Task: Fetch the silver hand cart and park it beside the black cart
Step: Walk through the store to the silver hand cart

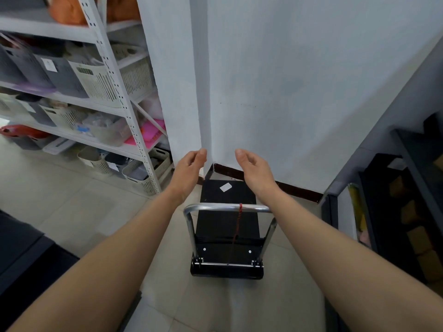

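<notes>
The silver hand cart (227, 208) stands on the tiled floor just below my hands, its chrome handle upright over a black platform with a white sticker. A red cord hangs from the handle bar. The platform's far end points at the white wall corner. My left hand (189, 168) and my right hand (254, 168) hover above and beyond the handle, palms facing each other, fingers relaxed, holding nothing. Neither hand touches the cart. A dark object at the lower left edge (24, 255) may be the black cart; I cannot tell.
A white metal shelf rack (124, 101) with baskets and bins fills the left side. A white wall corner (203, 92) rises straight ahead. Dark shelving (407, 212) with boxes stands on the right. Pale floor tiles (72, 200) lie between the rack and the cart.
</notes>
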Demonstrator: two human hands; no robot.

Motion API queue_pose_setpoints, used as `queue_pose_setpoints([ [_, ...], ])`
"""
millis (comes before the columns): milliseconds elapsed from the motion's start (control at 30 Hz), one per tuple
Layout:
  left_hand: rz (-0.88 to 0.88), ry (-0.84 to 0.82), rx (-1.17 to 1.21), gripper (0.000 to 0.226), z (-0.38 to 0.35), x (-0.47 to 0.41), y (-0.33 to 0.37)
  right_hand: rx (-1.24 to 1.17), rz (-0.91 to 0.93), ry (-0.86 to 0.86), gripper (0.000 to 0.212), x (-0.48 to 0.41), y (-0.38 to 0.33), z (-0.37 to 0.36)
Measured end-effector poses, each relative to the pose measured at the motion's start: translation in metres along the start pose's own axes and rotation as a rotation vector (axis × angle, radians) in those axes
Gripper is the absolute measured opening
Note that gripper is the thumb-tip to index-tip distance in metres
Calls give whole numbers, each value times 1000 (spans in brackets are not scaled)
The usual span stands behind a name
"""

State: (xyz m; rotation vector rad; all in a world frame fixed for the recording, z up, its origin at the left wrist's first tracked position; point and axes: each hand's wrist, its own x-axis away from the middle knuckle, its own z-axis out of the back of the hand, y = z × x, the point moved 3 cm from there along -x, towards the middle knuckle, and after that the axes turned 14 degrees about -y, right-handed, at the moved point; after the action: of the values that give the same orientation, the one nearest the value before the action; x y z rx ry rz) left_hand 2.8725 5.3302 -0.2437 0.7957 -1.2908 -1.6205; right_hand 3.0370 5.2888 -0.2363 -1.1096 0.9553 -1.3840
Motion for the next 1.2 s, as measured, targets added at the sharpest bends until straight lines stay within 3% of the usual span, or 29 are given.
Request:
queue_pose_setpoints([
  [267, -184, 37, 63, 46, 13, 1, 44, -87, 93, 43, 55, 2, -44, 1],
  [400, -283, 38, 111, 56, 20, 0, 68, -121, 152, 38, 54, 0, -68, -4],
  [867, -488, 100, 189, 54, 71, 1, 115, -162, 343, 21, 49, -13, -148, -29],
  [1067, -601, 159, 177, 68, 99, 17, 130, -191, 430, -42, 81, -17, -179, -53],
  [1133, -625, 195, 160, 77, 112, 24, 135, -200, 456, -89, 79, -18, -189, -64],
  [1200, -650, 239, 147, 76, 125, 32, 138, -195, 504, -147, 63, -22, -197, -74],
])
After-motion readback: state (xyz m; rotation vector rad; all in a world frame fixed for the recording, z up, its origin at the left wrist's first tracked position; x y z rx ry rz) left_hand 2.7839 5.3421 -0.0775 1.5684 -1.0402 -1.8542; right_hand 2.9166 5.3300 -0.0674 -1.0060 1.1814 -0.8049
